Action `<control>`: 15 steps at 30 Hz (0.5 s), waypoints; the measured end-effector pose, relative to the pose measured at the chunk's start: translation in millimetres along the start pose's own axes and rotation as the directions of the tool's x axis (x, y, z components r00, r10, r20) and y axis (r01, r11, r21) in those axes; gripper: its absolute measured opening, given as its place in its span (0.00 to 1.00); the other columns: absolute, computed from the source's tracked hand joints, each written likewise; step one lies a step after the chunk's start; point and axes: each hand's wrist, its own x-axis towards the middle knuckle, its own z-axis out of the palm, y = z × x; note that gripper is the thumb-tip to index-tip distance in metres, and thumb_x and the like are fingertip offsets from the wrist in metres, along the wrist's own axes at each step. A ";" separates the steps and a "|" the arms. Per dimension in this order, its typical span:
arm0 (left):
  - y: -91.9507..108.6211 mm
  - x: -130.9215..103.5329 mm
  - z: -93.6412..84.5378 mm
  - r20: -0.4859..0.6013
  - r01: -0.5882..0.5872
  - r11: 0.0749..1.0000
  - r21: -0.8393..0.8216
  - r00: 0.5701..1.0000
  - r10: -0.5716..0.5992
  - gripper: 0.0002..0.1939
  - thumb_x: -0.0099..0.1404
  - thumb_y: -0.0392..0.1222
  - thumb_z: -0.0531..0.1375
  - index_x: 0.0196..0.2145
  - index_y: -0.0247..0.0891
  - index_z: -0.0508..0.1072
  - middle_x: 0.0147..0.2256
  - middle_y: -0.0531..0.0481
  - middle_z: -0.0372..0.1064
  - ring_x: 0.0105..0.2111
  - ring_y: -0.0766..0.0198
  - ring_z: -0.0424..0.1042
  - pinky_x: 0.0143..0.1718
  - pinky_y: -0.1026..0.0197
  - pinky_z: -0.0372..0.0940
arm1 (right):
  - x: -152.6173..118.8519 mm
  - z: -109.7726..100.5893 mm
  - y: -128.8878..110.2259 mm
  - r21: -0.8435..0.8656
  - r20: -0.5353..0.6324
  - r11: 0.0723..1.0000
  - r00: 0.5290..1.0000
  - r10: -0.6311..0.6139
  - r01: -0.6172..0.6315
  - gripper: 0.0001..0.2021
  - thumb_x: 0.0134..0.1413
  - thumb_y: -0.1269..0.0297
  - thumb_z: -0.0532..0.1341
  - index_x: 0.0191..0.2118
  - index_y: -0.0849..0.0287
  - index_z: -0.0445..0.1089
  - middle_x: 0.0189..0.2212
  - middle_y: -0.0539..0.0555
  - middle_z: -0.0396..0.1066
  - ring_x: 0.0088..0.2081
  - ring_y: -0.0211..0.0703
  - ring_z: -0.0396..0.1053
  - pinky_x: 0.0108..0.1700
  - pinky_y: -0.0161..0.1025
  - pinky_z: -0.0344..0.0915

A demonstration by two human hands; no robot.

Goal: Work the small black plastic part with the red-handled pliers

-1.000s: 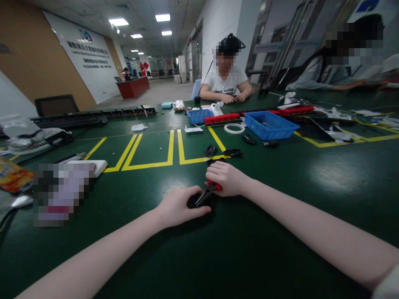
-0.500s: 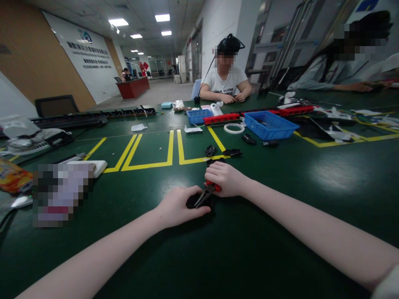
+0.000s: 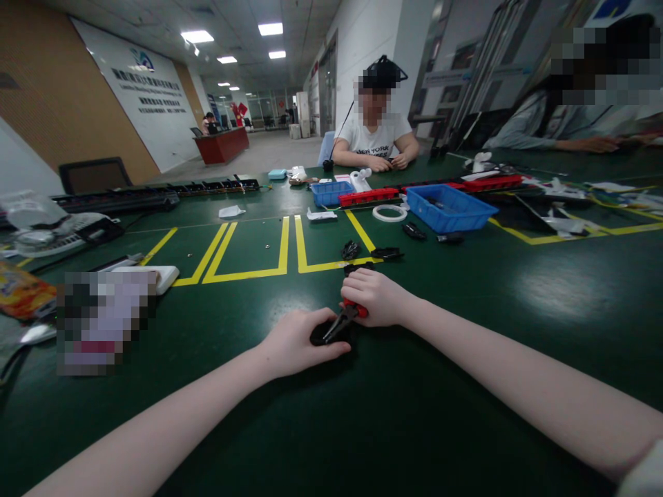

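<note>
My right hand [image 3: 373, 295] is closed round the red handles of a pair of long-nose pliers [image 3: 340, 322]. Their metal jaws point down and left, onto a black plastic part [image 3: 322, 334]. That part sits between the thumb and fingers of my left hand [image 3: 299, 346], low over the green table; its exact kind is hard to make out. Just beyond my right hand, several other black pieces lie on the table, among them a ribbed black piece [image 3: 351, 250] and a flat black piece [image 3: 387, 253].
A large blue bin [image 3: 449, 219] and a smaller blue bin [image 3: 331, 194] stand farther back, near a white tape roll [image 3: 389, 213] and red strips [image 3: 369, 198]. At left lie a white box [image 3: 168, 277] and an orange packet [image 3: 23, 290]. A co-worker [image 3: 376, 134] sits opposite.
Hardly anything differs. Both hands, the pliers and the black part keep the same place, while the camera view shifts very slightly.
</note>
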 end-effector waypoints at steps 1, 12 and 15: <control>0.1 -0.1 -0.1 -0.002 -0.001 1.000 0.000 1.000 0.001 0.19 0.65 0.56 0.62 0.45 0.40 0.74 0.35 0.50 0.76 0.31 0.59 0.72 0.32 0.60 0.60 | -0.1 -0.1 0.0 0.001 -0.002 1.000 1.000 -0.001 0.001 0.06 0.56 0.65 0.60 0.29 0.59 0.65 0.29 0.54 0.67 0.32 0.44 0.61 0.39 0.41 0.56; 1.9 -1.5 -0.8 -0.025 -0.005 0.999 -0.042 1.000 0.004 0.19 0.65 0.56 0.62 0.46 0.40 0.74 0.34 0.51 0.75 0.30 0.61 0.70 0.31 0.61 0.60 | -0.3 0.4 0.6 0.012 -0.029 1.000 1.000 -0.001 0.001 0.07 0.57 0.64 0.59 0.29 0.58 0.64 0.28 0.54 0.66 0.32 0.43 0.61 0.38 0.41 0.57; 2.4 -1.3 -1.2 -0.029 -0.011 0.999 -0.048 1.000 0.009 0.18 0.65 0.55 0.63 0.45 0.40 0.74 0.34 0.52 0.75 0.29 0.61 0.70 0.31 0.61 0.60 | -0.3 0.1 1.1 0.014 -0.036 1.000 0.999 0.000 0.000 0.07 0.57 0.64 0.59 0.29 0.58 0.64 0.28 0.54 0.66 0.32 0.43 0.61 0.38 0.41 0.57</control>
